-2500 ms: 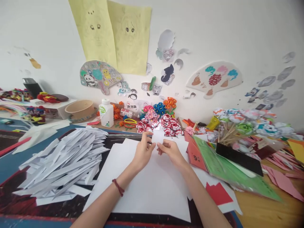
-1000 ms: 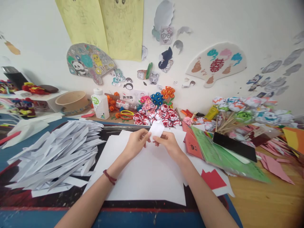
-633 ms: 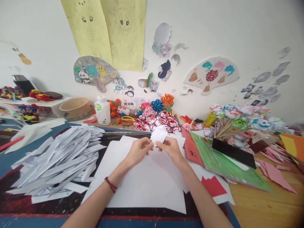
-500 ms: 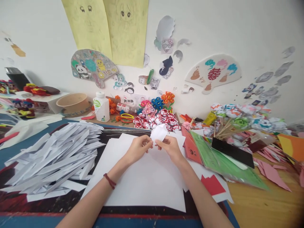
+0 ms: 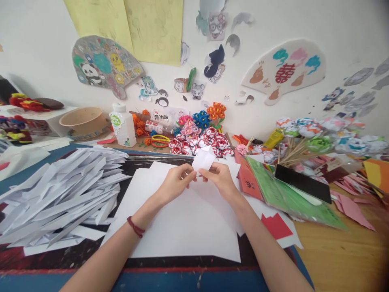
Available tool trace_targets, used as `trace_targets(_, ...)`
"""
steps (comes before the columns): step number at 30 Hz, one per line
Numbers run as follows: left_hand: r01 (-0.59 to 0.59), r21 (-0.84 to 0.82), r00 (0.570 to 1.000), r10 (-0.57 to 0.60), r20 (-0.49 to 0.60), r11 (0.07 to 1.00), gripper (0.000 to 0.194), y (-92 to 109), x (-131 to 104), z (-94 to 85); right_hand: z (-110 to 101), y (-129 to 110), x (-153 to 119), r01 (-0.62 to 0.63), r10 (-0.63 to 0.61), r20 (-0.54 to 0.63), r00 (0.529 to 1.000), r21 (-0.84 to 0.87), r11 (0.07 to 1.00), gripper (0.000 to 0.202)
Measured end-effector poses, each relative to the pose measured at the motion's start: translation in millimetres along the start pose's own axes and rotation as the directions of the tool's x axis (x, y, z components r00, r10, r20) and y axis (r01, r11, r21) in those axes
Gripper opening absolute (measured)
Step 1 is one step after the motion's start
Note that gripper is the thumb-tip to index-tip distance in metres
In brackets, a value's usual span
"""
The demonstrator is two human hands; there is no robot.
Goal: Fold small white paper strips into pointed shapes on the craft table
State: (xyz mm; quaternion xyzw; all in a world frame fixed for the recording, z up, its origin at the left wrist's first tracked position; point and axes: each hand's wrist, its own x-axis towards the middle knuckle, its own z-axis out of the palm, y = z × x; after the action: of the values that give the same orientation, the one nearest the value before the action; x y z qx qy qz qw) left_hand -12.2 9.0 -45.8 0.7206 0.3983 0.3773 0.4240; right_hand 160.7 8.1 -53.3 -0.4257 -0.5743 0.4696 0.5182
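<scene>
A small folded white paper piece [image 5: 203, 159] is held up between my two hands, over large white sheets [image 5: 182, 227]. My left hand [image 5: 178, 181] pinches its lower left edge between thumb and fingers. On the lower right edge, my right hand [image 5: 219, 178] grips it the same way, thumb in front. The fingertips of both hands are close together. Just behind the paper lies a heap of red-and-white paper flowers [image 5: 209, 142].
A big pile of white paper strips [image 5: 69, 194] lies left. A white bottle [image 5: 123, 125] and a round tan container [image 5: 82, 121] stand behind. To the right are a black phone-like slab [image 5: 302, 183], a green packet [image 5: 291, 198] and red paper [image 5: 276, 226].
The view has tilted down and come slightly closer. Both hands keep hold of the white paper piece, which now shows a flatter, more squared face.
</scene>
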Motion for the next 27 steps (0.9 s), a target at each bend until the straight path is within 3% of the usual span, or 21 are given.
trace_targets(8, 0.009, 0.043, 1.0, -0.008, -0.015, 0.999, 0.025, 0, -1, 2.8, -1, 0, 0, 0.021, -0.022, -0.006, 1.0, -0.093, 0.995, 0.025)
trace_targets(14, 0.005, 0.056, 1.0, -0.003, -0.021, 0.998, 0.027, 6, -4, 4.9, -1, -3, -1, 0.021, -0.021, -0.007, 1.0, -0.01, 1.0, 0.022)
trace_targets(21, 0.013, 0.097, 0.991, 0.0, -0.13, 0.995, 0.026, 13, -6, 2.9, 5, -11, -5, -0.025, 0.019, 0.077, 0.997, 0.076, 0.997, 0.021)
trace_targets(27, 0.035, 0.136, 0.994, -0.02, -0.11, 0.99, 0.026, 24, -10, -1.7, 4, -15, -6, -0.068, 0.058, 0.107, 0.993, 0.093, 0.993, 0.022)
